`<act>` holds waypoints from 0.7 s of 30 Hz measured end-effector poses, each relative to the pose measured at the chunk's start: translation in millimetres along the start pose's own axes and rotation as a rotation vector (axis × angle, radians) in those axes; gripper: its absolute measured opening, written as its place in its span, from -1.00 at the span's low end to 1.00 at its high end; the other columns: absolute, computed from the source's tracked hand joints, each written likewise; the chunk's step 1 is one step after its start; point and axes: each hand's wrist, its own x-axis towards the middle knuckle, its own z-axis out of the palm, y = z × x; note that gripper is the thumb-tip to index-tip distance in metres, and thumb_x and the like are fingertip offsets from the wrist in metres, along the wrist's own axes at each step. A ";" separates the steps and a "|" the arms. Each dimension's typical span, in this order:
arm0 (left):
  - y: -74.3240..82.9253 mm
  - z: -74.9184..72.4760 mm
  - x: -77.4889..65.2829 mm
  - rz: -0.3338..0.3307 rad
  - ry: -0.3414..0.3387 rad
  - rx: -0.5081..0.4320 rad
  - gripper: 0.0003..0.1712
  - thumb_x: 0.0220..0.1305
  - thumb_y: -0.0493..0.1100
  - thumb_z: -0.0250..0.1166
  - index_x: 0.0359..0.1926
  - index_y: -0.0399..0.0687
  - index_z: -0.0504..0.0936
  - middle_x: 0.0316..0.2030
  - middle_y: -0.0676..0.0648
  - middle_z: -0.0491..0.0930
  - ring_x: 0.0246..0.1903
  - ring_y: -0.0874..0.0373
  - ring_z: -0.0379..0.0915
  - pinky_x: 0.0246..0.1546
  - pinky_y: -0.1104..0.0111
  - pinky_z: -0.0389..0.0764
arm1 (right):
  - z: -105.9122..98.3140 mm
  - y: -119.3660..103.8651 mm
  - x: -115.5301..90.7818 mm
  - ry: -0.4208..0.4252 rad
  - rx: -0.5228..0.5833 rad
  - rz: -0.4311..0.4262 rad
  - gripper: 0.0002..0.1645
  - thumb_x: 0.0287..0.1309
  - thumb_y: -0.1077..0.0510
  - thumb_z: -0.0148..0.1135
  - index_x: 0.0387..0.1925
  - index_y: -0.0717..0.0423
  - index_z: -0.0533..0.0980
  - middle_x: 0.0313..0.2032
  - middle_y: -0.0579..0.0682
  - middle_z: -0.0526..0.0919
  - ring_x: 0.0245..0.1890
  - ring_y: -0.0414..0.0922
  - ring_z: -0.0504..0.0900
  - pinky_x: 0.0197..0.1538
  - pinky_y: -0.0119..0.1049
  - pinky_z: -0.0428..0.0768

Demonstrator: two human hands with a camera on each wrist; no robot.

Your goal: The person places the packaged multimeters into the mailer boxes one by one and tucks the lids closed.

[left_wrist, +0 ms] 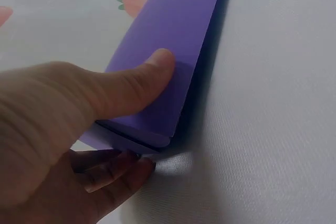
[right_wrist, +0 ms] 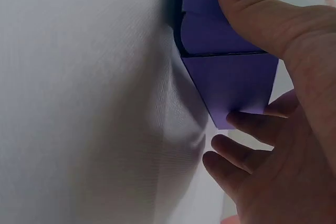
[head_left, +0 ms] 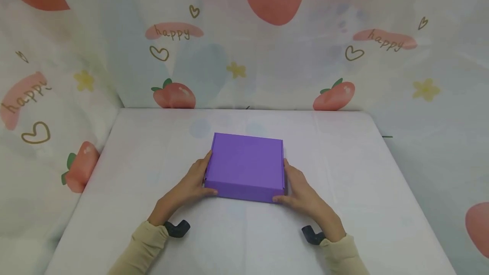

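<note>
Between the two hands is a closed purple cardboard box (head_left: pixel 245 160), its flat lid facing up. At the box's left front corner, the left hand (head_left: pixel 189 185) grips it, thumb on the front face and fingers along the left side. The right hand (head_left: pixel 303 190) holds the opposite front corner the same way. In the left wrist view the thumb (left_wrist: pixel 134 86) presses the front panel. Fingertips (right_wrist: pixel 244 118) of the right hand lie by the side panel in its wrist view. A dark shadow runs under the box edge; I cannot tell whether the box is slightly raised.
A white cloth covers the table (head_left: pixel 344 173). Behind it and to the sides hangs a printed curtain (head_left: pixel 275 71) with strawberries, hearts and "happy" lettering. Black curved pieces, including one (head_left: pixel 177 228) by the left cuff, sit at both wrists.
</note>
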 end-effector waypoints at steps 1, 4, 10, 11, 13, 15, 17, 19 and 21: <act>0.8 0.0 -0.3 -0.003 0.000 0.013 0.49 0.05 -0.06 0.66 0.69 -0.12 -0.26 0.47 -0.51 0.18 0.47 -0.39 0.17 0.46 -0.24 0.30 | 0.0 -0.2 0.2 0.001 -0.010 -0.009 0.50 -0.03 0.01 0.67 0.61 0.44 -0.16 0.55 0.48 0.11 0.54 0.46 0.13 0.53 0.37 0.19; 2.1 -0.3 -1.4 -0.002 0.002 0.059 0.48 0.07 -0.04 0.65 0.69 -0.10 -0.26 0.46 -0.49 0.20 0.47 -0.37 0.19 0.47 -0.20 0.32 | -0.8 -1.4 0.0 -0.004 -0.058 -0.025 0.52 -0.05 -0.02 0.68 0.60 0.44 -0.16 0.55 0.45 0.15 0.54 0.44 0.15 0.53 0.34 0.22; 5.8 -1.1 -2.5 0.014 0.005 0.216 0.46 0.08 0.04 0.64 0.69 -0.15 -0.23 0.44 -0.44 0.28 0.45 -0.30 0.25 0.41 -0.14 0.42 | -2.3 -3.9 -1.7 -0.007 -0.127 -0.011 0.51 -0.04 -0.09 0.67 0.61 0.42 -0.12 0.55 0.40 0.19 0.54 0.41 0.16 0.52 0.32 0.25; 6.1 -0.9 -2.2 0.017 0.008 0.249 0.46 0.08 0.05 0.64 0.68 -0.16 -0.21 0.44 -0.43 0.30 0.44 -0.29 0.27 0.40 -0.12 0.44 | -2.5 -4.4 -1.9 -0.003 -0.136 -0.013 0.51 -0.05 -0.10 0.67 0.61 0.42 -0.11 0.55 0.40 0.20 0.54 0.42 0.16 0.51 0.33 0.26; 7.2 -0.6 -2.2 0.022 0.015 0.308 0.46 0.06 0.07 0.65 0.68 -0.20 -0.18 0.41 -0.41 0.35 0.41 -0.27 0.31 0.38 -0.08 0.47 | -2.4 -5.5 -2.2 0.001 -0.147 -0.008 0.50 -0.05 -0.09 0.67 0.61 0.41 -0.10 0.55 0.40 0.20 0.55 0.41 0.15 0.51 0.33 0.26; 9.0 -0.4 -2.0 0.029 0.025 0.351 0.45 0.05 0.08 0.65 0.67 -0.24 -0.14 0.39 -0.39 0.40 0.38 -0.26 0.34 0.37 -0.06 0.48 | -2.2 -6.1 -2.4 0.005 -0.170 -0.009 0.50 -0.04 -0.11 0.67 0.61 0.41 -0.10 0.55 0.39 0.21 0.55 0.41 0.15 0.51 0.33 0.27; 11.2 -0.2 -2.0 0.033 0.036 0.384 0.43 0.05 0.09 0.65 0.66 -0.27 -0.11 0.37 -0.39 0.43 0.37 -0.26 0.36 0.37 -0.04 0.49 | -1.8 -6.5 -2.5 0.007 -0.196 -0.008 0.49 -0.03 -0.13 0.65 0.61 0.40 -0.09 0.54 0.39 0.23 0.54 0.40 0.17 0.51 0.32 0.28; 13.9 -0.2 -2.1 0.035 0.045 0.407 0.42 0.04 0.10 0.65 0.65 -0.30 -0.08 0.37 -0.39 0.44 0.36 -0.27 0.37 0.36 -0.05 0.49 | -1.5 -6.7 -2.5 0.008 -0.220 -0.009 0.48 -0.01 -0.15 0.64 0.61 0.41 -0.09 0.53 0.40 0.24 0.54 0.39 0.19 0.51 0.31 0.29; 16.0 0.3 -2.2 0.037 0.057 0.434 0.41 0.04 0.11 0.65 0.64 -0.31 -0.05 0.36 -0.39 0.45 0.37 -0.28 0.37 0.36 -0.07 0.49 | -1.7 -7.0 -2.4 0.017 -0.249 -0.023 0.47 -0.01 -0.16 0.64 0.60 0.43 -0.07 0.51 0.41 0.26 0.52 0.39 0.22 0.49 0.31 0.32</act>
